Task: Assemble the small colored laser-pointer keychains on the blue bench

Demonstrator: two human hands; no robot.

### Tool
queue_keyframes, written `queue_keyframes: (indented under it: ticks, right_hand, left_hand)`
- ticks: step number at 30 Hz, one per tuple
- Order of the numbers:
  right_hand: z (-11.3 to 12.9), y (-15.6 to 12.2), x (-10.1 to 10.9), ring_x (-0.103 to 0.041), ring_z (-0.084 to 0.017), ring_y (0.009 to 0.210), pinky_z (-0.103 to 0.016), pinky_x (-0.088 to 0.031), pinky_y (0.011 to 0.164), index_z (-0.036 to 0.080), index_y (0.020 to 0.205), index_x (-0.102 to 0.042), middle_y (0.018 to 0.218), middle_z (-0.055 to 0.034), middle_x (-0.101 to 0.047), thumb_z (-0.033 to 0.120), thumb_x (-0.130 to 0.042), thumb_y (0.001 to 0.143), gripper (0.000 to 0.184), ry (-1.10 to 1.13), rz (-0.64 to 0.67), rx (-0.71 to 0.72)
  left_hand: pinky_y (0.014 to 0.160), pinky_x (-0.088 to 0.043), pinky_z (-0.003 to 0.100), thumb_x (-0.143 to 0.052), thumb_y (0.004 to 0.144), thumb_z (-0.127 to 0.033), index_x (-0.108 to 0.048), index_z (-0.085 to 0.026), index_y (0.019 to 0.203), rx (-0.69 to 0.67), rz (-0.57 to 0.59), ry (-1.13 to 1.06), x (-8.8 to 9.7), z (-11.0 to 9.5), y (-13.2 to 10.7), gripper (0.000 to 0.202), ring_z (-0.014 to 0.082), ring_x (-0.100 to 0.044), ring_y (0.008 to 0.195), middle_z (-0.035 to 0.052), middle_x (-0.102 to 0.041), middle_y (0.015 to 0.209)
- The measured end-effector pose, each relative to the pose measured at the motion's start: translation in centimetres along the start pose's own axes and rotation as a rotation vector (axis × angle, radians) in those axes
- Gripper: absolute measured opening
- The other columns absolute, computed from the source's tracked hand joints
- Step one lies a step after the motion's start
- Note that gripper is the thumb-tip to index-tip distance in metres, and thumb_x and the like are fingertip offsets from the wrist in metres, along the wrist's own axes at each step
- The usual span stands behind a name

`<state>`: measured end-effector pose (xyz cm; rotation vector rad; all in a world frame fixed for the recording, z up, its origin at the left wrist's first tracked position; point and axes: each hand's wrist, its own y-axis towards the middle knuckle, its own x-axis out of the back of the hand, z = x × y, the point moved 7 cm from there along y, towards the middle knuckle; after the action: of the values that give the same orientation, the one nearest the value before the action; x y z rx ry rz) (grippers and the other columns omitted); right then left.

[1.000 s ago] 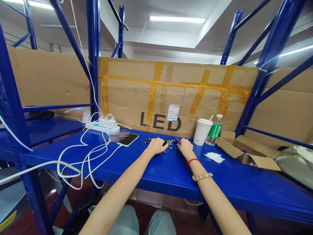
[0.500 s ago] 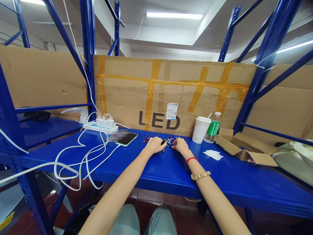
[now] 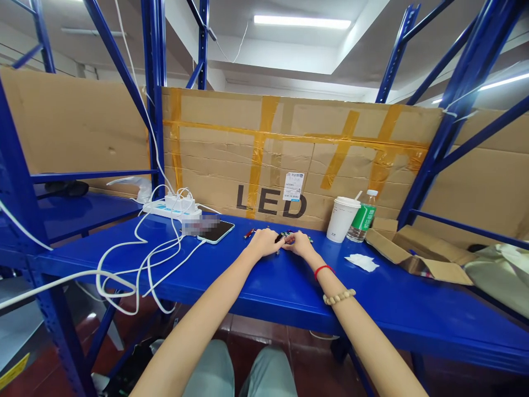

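Note:
My left hand (image 3: 266,242) and my right hand (image 3: 300,243) rest on the blue shelf (image 3: 256,281), close together, fingers curled over a cluster of small coloured pen-like pieces (image 3: 286,237). The hands cover most of that cluster. A single red piece (image 3: 248,233) lies just left of my left hand. My right wrist wears a red string and a bead bracelet.
A phone (image 3: 217,231) on a white cable lies left of the hands, beside a power strip (image 3: 171,209) with looping cables. A white paper cup (image 3: 341,219), a green-labelled bottle (image 3: 362,217), a tissue (image 3: 362,263) and an open cardboard box (image 3: 417,255) stand right. A taped "LED" carton (image 3: 289,160) backs the shelf.
My hands have drawn together, closing the gap between them and bunching the small pieces under the fingers. The camera view has shifted slightly.

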<state>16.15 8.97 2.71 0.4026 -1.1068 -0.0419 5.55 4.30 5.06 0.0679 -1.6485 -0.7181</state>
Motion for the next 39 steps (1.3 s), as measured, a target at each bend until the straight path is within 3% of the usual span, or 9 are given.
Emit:
queue_keyframes:
  ticks: [11, 22, 28, 35, 39]
  right_hand:
    - [-1.0, -0.1, 0.4, -0.061, -0.015, 0.069, -0.02, -0.04, 0.054, 0.018, 0.07, -0.068, 0.072, -0.0028, -0.067, 0.033, -0.066, 0.061, 0.018, -0.027, -0.016, -0.054]
    - [-1.1, 0.1, -0.2, -0.06, -0.012, 0.054, -0.017, -0.044, 0.046, 0.013, 0.073, -0.067, 0.065, -0.0032, -0.067, 0.018, -0.067, 0.059, 0.015, 0.267, 0.014, -0.066]
    - [-0.5, -0.2, 0.0, -0.055, -0.01, 0.044, -0.017, -0.041, 0.045, 0.013, 0.066, -0.068, 0.048, -0.0001, -0.061, 0.03, -0.067, 0.06, 0.017, 0.189, 0.035, -0.045]
    - [-0.9, 0.2, -0.2, -0.056, -0.01, 0.048, -0.018, -0.041, 0.046, 0.014, 0.069, -0.068, 0.059, -0.0017, -0.066, 0.024, -0.065, 0.061, 0.013, 0.194, 0.005, -0.007]
    - [-1.0, 0.2, -0.3, -0.057, -0.011, 0.049, -0.018, -0.04, 0.046, 0.016, 0.066, -0.068, 0.058, -0.0014, -0.065, 0.027, -0.065, 0.061, 0.013, 0.163, -0.002, -0.01]
  left_hand:
    - [0.066, -0.041, 0.024, -0.031, 0.084, -0.039, -0.062, -0.017, 0.082, 0.035, -0.086, -0.048, 0.8, 0.2, 0.0, 0.037, 0.0196, -0.06, 0.08, 0.0081, -0.066, 0.08]
    - [0.061, -0.038, 0.022, -0.032, 0.085, -0.043, -0.047, -0.023, 0.095, 0.036, -0.09, -0.104, 0.2, 0.9, 0.1, 0.026, 0.0178, -0.061, 0.076, 0.0015, -0.064, 0.077]
    - [0.064, -0.039, 0.023, -0.033, 0.085, -0.041, -0.045, -0.023, 0.095, 0.06, -0.037, -0.106, 0.3, 0.8, 0.0, 0.024, 0.019, -0.06, 0.079, 0.0031, -0.064, 0.079]
    - [0.063, -0.039, 0.024, -0.033, 0.084, -0.043, -0.048, -0.023, 0.09, 0.003, -0.016, -0.098, -0.1, 0.6, 0.1, 0.026, 0.0193, -0.06, 0.075, 0.0024, -0.063, 0.076]
    - [0.063, -0.039, 0.023, -0.033, 0.084, -0.043, -0.048, -0.023, 0.09, -0.007, -0.026, -0.116, -0.2, 0.5, 0.1, 0.026, 0.0187, -0.06, 0.076, 0.002, -0.063, 0.076]
